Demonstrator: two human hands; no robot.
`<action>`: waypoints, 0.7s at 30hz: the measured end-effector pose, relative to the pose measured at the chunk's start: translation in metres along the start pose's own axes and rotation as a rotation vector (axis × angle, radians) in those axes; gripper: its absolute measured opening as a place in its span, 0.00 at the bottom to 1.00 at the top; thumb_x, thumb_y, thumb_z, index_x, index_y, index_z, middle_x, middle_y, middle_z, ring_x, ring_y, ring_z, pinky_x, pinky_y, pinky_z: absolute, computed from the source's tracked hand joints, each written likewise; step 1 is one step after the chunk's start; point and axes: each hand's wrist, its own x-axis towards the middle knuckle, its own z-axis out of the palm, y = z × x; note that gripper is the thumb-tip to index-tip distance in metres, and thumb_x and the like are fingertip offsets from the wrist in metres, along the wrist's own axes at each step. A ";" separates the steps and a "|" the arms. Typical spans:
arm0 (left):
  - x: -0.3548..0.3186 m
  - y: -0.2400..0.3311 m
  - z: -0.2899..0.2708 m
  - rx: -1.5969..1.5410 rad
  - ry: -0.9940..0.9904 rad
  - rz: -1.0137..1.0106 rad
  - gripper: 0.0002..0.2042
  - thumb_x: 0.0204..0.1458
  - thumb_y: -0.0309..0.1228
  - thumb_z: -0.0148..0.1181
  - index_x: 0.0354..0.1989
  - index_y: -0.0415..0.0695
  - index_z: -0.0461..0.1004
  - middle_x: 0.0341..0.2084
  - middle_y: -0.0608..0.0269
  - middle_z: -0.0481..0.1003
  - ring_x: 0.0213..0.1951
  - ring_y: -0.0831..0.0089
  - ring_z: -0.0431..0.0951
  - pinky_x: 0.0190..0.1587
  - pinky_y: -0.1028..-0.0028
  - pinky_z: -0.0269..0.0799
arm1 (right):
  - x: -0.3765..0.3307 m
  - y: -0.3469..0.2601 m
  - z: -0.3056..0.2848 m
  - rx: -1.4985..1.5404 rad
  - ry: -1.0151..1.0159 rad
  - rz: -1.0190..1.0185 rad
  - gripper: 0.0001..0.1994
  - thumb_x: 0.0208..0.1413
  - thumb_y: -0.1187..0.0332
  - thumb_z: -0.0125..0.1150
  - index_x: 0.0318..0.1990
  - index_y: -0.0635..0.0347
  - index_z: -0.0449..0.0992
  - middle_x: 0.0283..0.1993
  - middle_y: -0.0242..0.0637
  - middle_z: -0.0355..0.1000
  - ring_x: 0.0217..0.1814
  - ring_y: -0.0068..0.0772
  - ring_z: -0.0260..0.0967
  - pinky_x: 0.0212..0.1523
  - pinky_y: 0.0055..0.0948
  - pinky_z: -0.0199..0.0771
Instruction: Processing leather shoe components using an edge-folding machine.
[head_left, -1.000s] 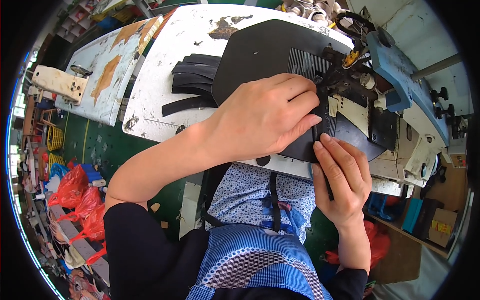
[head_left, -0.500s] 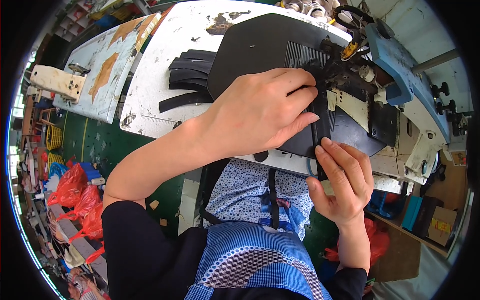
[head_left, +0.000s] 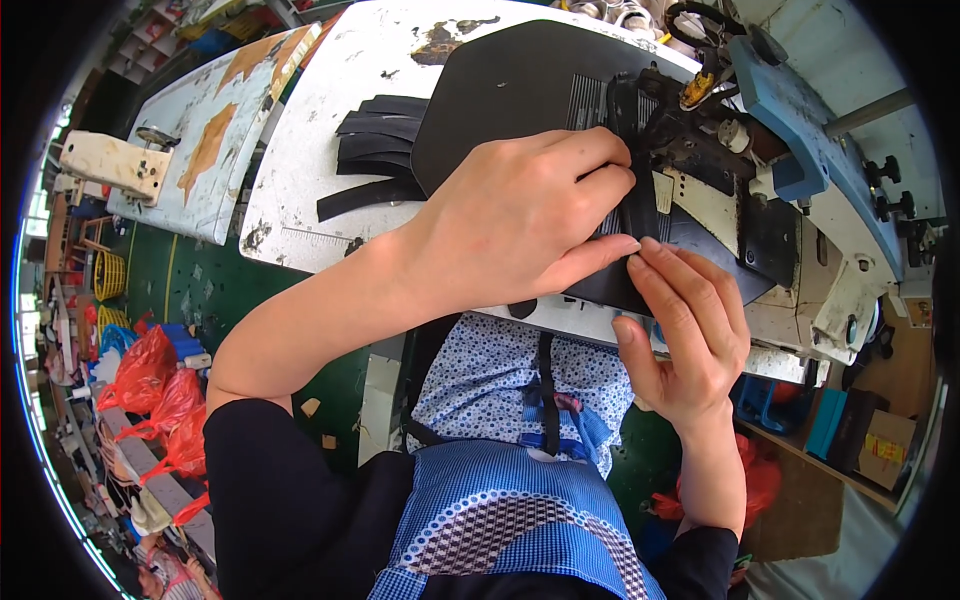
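Note:
A narrow black strip [head_left: 637, 207] lies on the dark plate [head_left: 490, 85] of a sewing machine [head_left: 822, 195], running away from me toward the mechanism. My left hand [head_left: 535, 215] is closed, its curled fingers pressing on the strip, with the thumb stretched toward the strip's near part. My right hand [head_left: 692, 325] is on the near side. Its straight fingertips rest at the strip's near part beside my left thumb, and its own thumb stands apart below. The contact under my left fingers is hidden. Left of the plate, several loose black strips [head_left: 378, 135] lie in a fanned pile.
The white worktable [head_left: 300, 185] carries the plate. Over its right side reaches the machine's light blue arm [head_left: 775, 115]. A second machine table [head_left: 190, 150] stands to the left. Red plastic bags [head_left: 145, 370] are at lower left, and a shelf with boxes [head_left: 870, 435] at right.
The strip has slid away from me toward the mechanism, and its far part now shows beyond my left hand. My right fingertips have moved forward to my left thumb; my left hand has barely moved.

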 end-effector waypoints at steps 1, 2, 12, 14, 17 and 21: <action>0.000 0.000 0.000 0.001 -0.001 -0.001 0.19 0.52 0.36 0.74 0.48 0.36 0.81 0.49 0.55 0.80 0.47 0.56 0.84 0.47 0.65 0.83 | 0.001 0.001 0.001 0.001 0.000 0.000 0.20 0.43 0.66 0.77 0.44 0.68 0.85 0.50 0.45 0.82 0.48 0.47 0.81 0.46 0.38 0.84; 0.000 0.000 -0.001 -0.004 -0.004 -0.011 0.19 0.53 0.36 0.74 0.48 0.36 0.81 0.48 0.55 0.80 0.47 0.56 0.84 0.48 0.65 0.83 | 0.001 0.002 0.002 0.003 0.003 -0.003 0.20 0.43 0.66 0.77 0.44 0.67 0.85 0.50 0.46 0.82 0.48 0.48 0.81 0.46 0.39 0.84; 0.008 -0.011 -0.001 -0.005 -0.002 -0.038 0.18 0.52 0.35 0.74 0.47 0.37 0.82 0.48 0.56 0.81 0.48 0.55 0.84 0.48 0.65 0.82 | 0.014 0.008 0.005 0.007 -0.010 0.022 0.20 0.45 0.66 0.78 0.45 0.67 0.84 0.51 0.47 0.82 0.50 0.50 0.80 0.49 0.41 0.83; 0.011 -0.017 -0.001 -0.024 -0.005 -0.040 0.18 0.52 0.35 0.74 0.47 0.37 0.82 0.48 0.56 0.81 0.48 0.55 0.84 0.48 0.65 0.82 | 0.017 0.009 0.006 -0.001 -0.018 0.028 0.21 0.45 0.65 0.78 0.45 0.67 0.84 0.51 0.47 0.81 0.51 0.50 0.80 0.49 0.41 0.83; 0.017 -0.027 -0.002 -0.040 -0.017 -0.041 0.17 0.52 0.34 0.74 0.46 0.38 0.82 0.48 0.57 0.81 0.48 0.55 0.84 0.49 0.64 0.82 | 0.020 0.010 0.010 0.000 -0.021 0.040 0.21 0.46 0.64 0.78 0.46 0.68 0.83 0.52 0.47 0.81 0.52 0.51 0.79 0.50 0.42 0.83; 0.027 -0.042 -0.004 -0.033 -0.020 -0.004 0.16 0.52 0.33 0.74 0.45 0.38 0.83 0.47 0.57 0.81 0.48 0.55 0.84 0.50 0.64 0.81 | 0.026 0.011 0.012 -0.009 -0.033 0.054 0.22 0.48 0.63 0.78 0.48 0.68 0.83 0.54 0.48 0.80 0.53 0.52 0.78 0.51 0.42 0.82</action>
